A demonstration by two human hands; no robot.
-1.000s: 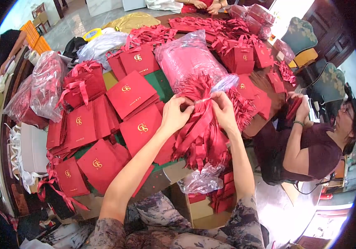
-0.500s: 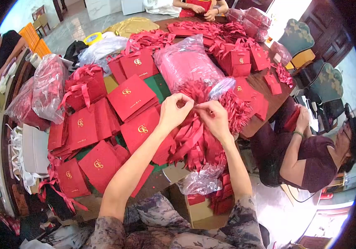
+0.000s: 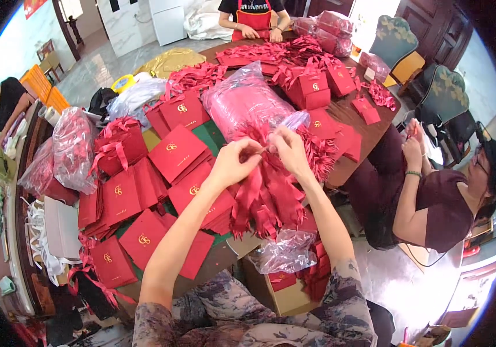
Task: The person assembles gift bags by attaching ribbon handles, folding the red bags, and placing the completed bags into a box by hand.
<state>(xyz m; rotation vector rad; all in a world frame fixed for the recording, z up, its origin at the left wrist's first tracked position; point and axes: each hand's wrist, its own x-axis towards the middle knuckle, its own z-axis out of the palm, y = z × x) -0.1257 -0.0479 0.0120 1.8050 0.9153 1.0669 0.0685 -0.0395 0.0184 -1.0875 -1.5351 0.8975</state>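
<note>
Both my hands meet over the middle of the table, at the top of a thick bundle of red ribbons. My left hand is closed in a pinch, thumb against fingers. Just right of it, my right hand pinches too. A thin strand seems to run between the fingertips at the bundle's gathered end; its details are too small to tell. The loose ribbon ends spread toward me. Left of the bundle lie stacks of flat red paper bags with gold print. A red fringed heap sits beside my right hand.
Behind my hands lies a clear plastic pack of red items. More red ribboned bags cover the far right of the brown table. A person sits at right; others work at the far side and far left. An open carton stands below the edge.
The view has tilted up and shifted a little. My hands stay pinched at the bundle's top, the right one now slightly higher. The seated person at right has raised their hands.
</note>
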